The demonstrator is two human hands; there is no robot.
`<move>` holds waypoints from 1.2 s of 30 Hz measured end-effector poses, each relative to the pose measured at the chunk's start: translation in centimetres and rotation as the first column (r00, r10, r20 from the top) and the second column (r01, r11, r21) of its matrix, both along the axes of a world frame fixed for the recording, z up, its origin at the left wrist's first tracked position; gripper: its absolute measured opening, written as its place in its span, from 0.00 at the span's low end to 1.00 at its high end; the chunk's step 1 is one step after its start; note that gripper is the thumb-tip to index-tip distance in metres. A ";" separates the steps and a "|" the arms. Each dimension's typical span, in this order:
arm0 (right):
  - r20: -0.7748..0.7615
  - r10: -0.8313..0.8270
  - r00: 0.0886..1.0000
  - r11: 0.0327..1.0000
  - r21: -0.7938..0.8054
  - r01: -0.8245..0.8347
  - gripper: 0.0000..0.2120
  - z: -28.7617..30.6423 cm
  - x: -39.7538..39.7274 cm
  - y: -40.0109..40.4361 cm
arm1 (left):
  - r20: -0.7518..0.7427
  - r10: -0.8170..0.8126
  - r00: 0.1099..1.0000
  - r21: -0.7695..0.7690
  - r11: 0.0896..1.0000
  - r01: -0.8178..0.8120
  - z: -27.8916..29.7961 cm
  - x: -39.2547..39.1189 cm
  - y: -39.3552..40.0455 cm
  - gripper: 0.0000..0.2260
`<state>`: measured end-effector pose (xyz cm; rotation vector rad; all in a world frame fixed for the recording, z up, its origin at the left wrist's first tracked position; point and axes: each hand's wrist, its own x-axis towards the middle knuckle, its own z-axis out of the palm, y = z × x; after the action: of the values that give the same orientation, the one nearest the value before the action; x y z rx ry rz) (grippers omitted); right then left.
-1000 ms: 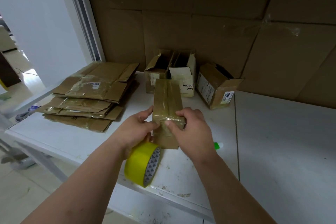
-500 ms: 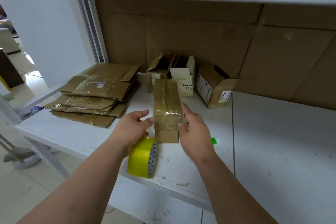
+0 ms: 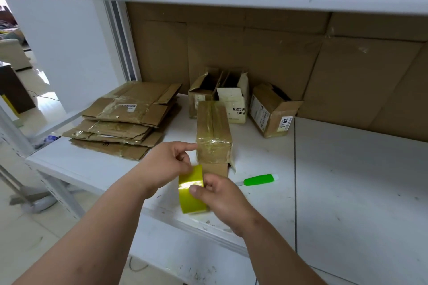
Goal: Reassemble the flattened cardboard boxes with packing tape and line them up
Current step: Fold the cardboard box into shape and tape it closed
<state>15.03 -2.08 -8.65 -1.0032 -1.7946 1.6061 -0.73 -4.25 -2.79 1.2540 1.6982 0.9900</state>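
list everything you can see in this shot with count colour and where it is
taped box: 1, brown under glossy tape, upright on the table just beyond the hands
tape roll: 1, yellow, held between both hands at the table's front edge
flattened boxes: a stack, count unclear, brown, on the table's left part
open boxes: 3, two brown and one cream, in a row at the back
cutter: 1, green with a white tip, lying on the table right of the taped box
table: 1, white, scuffed
cardboard sheets: brown, lining the back wall
left hand: 1, gripping the roll, forefinger touching the taped box
right hand: 1, thumb on the roll's face
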 end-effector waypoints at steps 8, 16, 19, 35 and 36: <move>-0.139 0.014 0.990 1.000 0.000 -0.015 0.11 1.6 1.9 0.9 | -0.239 0.322 0.916 0.289 0.924 -0.249 1.1 1.1 -0.3 0.09; 0.105 -0.039 0.994 0.930 0.368 -0.003 0.04 4.0 4.0 1.3 | 0.040 0.449 0.892 0.411 0.807 -0.425 2.2 3.5 -0.3 0.14; 0.129 -0.067 0.989 0.910 0.416 0.007 0.06 4.9 4.5 1.8 | 0.148 0.441 0.885 0.418 0.783 -0.460 2.6 4.3 0.1 0.13; -0.218 0.042 0.975 0.992 0.126 -0.014 0.25 6.7 11.1 8.7 | 0.575 0.495 0.651 0.272 0.635 -0.723 2.8 1.5 2.4 0.07; -0.167 0.004 0.986 0.986 0.165 0.023 0.21 6.8 11.3 9.3 | 0.595 0.506 0.625 0.258 0.616 -0.745 2.6 1.7 2.6 0.07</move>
<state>26.36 7.21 -1.85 -0.7765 -1.7733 1.4605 0.96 -1.69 -0.23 0.5240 1.5531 2.0969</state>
